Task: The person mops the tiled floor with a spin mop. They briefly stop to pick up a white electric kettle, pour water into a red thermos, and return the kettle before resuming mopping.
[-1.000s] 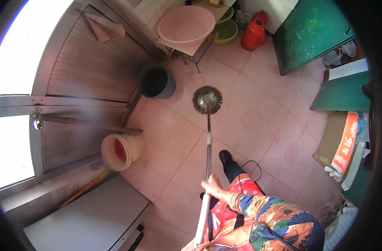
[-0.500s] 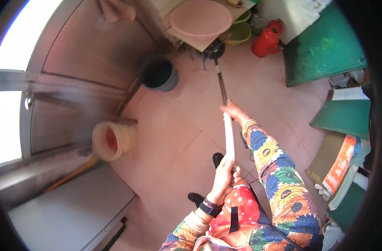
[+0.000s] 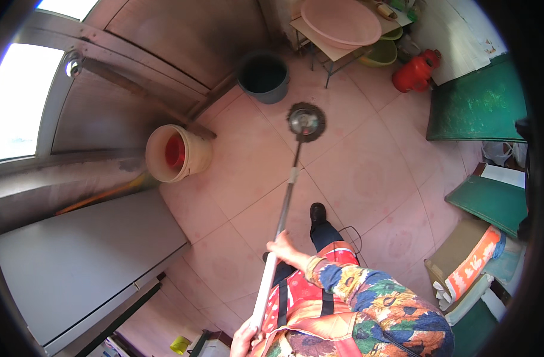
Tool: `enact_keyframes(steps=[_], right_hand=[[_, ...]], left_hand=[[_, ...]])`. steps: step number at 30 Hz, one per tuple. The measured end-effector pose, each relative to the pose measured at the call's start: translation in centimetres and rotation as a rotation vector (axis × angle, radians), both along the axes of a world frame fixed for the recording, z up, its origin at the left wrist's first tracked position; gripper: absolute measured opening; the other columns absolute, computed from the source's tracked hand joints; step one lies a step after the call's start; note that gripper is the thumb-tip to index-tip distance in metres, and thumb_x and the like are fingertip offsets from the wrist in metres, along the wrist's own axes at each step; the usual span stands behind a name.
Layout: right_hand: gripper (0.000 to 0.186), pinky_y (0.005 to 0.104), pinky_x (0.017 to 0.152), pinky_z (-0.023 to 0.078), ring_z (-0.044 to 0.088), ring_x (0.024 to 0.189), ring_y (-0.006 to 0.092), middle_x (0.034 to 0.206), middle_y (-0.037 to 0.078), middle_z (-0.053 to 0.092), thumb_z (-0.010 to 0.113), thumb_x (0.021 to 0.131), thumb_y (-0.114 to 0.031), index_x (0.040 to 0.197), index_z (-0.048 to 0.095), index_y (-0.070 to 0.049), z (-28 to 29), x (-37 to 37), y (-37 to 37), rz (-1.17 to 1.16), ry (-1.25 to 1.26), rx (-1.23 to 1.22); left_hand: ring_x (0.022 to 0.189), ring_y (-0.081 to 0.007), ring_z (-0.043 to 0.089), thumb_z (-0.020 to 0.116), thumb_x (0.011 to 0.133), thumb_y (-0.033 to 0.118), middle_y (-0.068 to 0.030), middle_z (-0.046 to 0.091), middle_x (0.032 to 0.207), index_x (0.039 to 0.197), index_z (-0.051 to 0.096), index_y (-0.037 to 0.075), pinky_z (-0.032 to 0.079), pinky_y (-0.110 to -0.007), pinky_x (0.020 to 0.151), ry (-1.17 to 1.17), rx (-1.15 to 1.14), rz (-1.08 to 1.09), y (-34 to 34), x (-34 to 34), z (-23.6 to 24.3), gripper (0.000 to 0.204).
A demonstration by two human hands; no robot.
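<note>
A round spin mop (image 3: 291, 184) with a dark fringe and a pale disc centre rests its head on the pink tiles, out in front of me. Its pole slants down toward my body, grey above and white below. My right hand (image 3: 285, 249) wraps the pole near the top of the white section. Lower down, close to my waist, my left hand (image 3: 246, 337) grips the white end of the pole, partly cut off by the lower edge of the picture.
A dark bucket (image 3: 273, 95) stands just beyond the mop head. Further left is a cream bucket (image 3: 194, 157) with something red inside. A low table (image 3: 319, 43) carries a pink basin (image 3: 343, 24). Also here are a red thermos (image 3: 412, 74), green cabinet doors (image 3: 477, 104) and a white chest (image 3: 99, 256).
The mop head has come out from beneath the low table, nearer to me. Both hands have drawn back and leftward with the pole, and my view has shifted.
</note>
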State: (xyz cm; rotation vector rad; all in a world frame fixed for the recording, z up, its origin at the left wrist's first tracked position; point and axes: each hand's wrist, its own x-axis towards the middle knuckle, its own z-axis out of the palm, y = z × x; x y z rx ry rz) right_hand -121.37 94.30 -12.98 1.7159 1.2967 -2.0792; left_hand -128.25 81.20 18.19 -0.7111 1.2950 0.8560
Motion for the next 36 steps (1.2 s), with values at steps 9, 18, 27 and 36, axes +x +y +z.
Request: enact_keyframes(steps=[9, 18, 27, 36], right_hand=[[0.043, 0.0374, 0.034, 0.049, 0.064, 0.053, 0.0283, 0.076, 0.022, 0.060, 0.062, 0.079, -0.021, 0.096, 0.044, 0.014, 5.9, -8.4, 2.2, 0.059, 0.262, -0.119], [0.021, 0.0348, 0.034, 0.045, 0.053, 0.037, 0.0206, 0.052, 0.008, 0.051, 0.063, 0.076, -0.012, 0.064, 0.051, 0.000, 3.9, -0.3, 7.5, -0.366, 0.170, -0.010], [0.012, 0.0402, 0.033, 0.047, 0.062, 0.044, 0.0309, 0.059, 0.011, 0.052, 0.051, 0.081, -0.003, 0.071, 0.048, 0.003, -3.4, -0.1, 2.6, -0.192, -0.162, -0.047], [0.055, 0.0386, 0.044, 0.054, 0.067, 0.059, 0.0323, 0.085, 0.027, 0.062, 0.064, 0.076, -0.021, 0.105, 0.039, 0.019, 2.4, -2.2, -19.5, 0.354, -0.077, -0.168]], left_hand=[[0.060, -0.0123, 0.057, 0.057, 0.093, 0.028, -0.0013, 0.058, 0.069, 0.108, 0.063, 0.009, 0.047, -0.024, 0.052, 0.073, -0.313, 0.109, -2.7, -1.1, 1.8, 0.025], [0.050, -0.0066, 0.046, 0.053, 0.097, 0.019, -0.0010, 0.051, 0.070, 0.109, 0.050, 0.004, 0.037, -0.018, 0.041, -0.137, 0.217, -0.017, 0.8, -0.9, -2.9, 0.020], [0.048, -0.0041, 0.038, 0.049, 0.099, 0.017, 0.0051, 0.043, 0.065, 0.121, 0.048, 0.008, 0.031, -0.018, 0.041, -0.088, 0.229, -0.099, -8.4, -0.4, -6.7, 0.024], [0.051, -0.0066, 0.041, 0.048, 0.098, 0.015, -0.0004, 0.052, 0.074, 0.138, 0.041, 0.006, 0.034, -0.021, 0.043, 0.132, -0.074, 0.049, -23.2, 0.5, 0.1, 0.041]])
